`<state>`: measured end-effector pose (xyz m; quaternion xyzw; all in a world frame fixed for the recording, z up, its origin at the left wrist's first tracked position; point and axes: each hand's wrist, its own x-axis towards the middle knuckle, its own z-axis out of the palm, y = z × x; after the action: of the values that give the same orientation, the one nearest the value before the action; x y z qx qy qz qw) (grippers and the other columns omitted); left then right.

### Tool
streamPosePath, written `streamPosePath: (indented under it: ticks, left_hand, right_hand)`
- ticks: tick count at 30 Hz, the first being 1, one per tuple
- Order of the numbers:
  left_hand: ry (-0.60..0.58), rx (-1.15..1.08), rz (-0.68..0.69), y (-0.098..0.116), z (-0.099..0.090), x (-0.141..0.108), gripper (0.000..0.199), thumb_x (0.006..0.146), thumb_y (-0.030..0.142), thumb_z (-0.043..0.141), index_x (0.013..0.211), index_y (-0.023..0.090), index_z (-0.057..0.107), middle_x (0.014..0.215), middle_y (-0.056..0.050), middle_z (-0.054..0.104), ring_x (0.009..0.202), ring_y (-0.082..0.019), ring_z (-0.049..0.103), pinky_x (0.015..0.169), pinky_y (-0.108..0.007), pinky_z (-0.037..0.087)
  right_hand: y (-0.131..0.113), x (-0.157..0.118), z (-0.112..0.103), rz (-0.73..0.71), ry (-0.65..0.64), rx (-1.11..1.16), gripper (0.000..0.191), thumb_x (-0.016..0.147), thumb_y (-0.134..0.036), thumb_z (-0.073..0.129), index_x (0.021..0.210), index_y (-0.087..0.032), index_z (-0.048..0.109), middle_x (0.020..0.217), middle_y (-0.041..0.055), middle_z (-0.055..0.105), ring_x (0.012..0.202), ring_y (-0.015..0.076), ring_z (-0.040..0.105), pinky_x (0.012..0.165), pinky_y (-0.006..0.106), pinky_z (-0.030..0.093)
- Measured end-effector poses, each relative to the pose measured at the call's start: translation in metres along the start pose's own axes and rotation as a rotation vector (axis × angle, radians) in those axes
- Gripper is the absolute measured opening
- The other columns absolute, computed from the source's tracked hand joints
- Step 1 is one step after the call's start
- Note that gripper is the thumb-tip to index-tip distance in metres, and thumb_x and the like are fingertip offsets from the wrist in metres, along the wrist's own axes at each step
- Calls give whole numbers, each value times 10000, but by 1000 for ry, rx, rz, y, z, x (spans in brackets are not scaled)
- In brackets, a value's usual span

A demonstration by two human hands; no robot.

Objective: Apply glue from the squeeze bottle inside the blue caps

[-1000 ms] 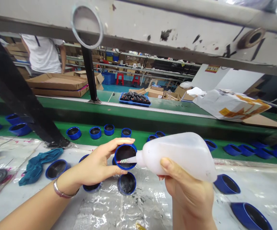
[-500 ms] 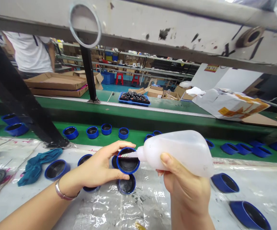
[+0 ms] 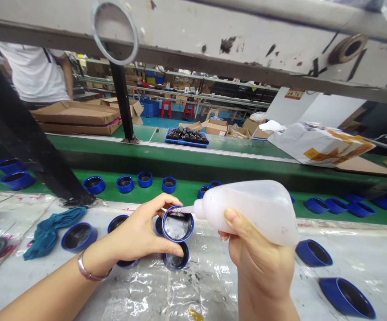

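Observation:
Between thumb and fingers, my left hand (image 3: 146,232) holds a round blue cup-like part (image 3: 177,225) with a dark, shiny inside, tilted toward me. My right hand (image 3: 257,249) is wrapped round a translucent white squeeze bottle (image 3: 250,209), lying nearly level. The bottle's narrow nozzle (image 3: 187,209) points left into the upper part of the blue part's opening; whether its tip touches the wall I cannot tell. Just below the held part, another blue cup-like part (image 3: 176,259) sits on the plastic-covered table (image 3: 153,294). More of them are partly hidden behind my left hand.
Several blue parts (image 3: 125,183) stand along the green conveyor (image 3: 193,189), and others (image 3: 346,298) lie at right. A teal cloth (image 3: 49,232) is at left. A black slanted post (image 3: 36,129) and an overhead beam (image 3: 193,35) frame the space. A person (image 3: 33,73) stands beyond.
The held blue part has tilted, so its inside now shines with reflected light. The nozzle tip sits slightly higher in the opening. Both hands keep their grip.

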<state>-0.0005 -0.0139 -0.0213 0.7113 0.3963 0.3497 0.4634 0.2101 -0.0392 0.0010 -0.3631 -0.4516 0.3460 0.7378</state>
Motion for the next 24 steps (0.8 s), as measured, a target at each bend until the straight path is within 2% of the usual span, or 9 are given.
streamPosePath:
  ticks: [5, 10, 16, 24]
  left_hand:
    - [-5, 19, -22, 1, 0, -1, 666, 632, 389, 966, 1157, 231, 589, 1136, -38, 657, 1056, -262, 635, 879, -345, 508]
    - [38, 67, -8, 1, -3, -1, 677, 619, 409, 971, 1140, 231, 578, 1095, -28, 645, 1013, -255, 627, 892, -362, 491]
    - [78, 111, 7, 1, -8, 0, 656, 628, 414, 965, 1128, 236, 579, 1115, -32, 643, 1028, -262, 626, 913, -378, 483]
    - [93, 153, 24, 2, -8, 0, 628, 633, 399, 956, 1125, 237, 601, 1107, -33, 654, 1034, -266, 645, 911, -383, 507]
  right_hand:
    - [3, 1, -4, 2, -19, -14, 171, 731, -204, 896, 635, -175, 757, 595, 21, 661, 492, 140, 609, 384, 244, 509]
    - [-4, 7, -8, -60, 15, 14, 174, 740, -205, 890, 647, -177, 746, 580, 5, 645, 464, 126, 595, 373, 225, 489]
    - [-8, 13, -10, -115, 18, 15, 155, 701, -185, 896, 658, -167, 748, 578, 5, 649, 436, 138, 592, 333, 231, 474]
    - [-3, 8, -8, -108, 35, -29, 171, 672, -180, 923, 668, -179, 752, 601, -2, 666, 461, 132, 608, 353, 227, 504]
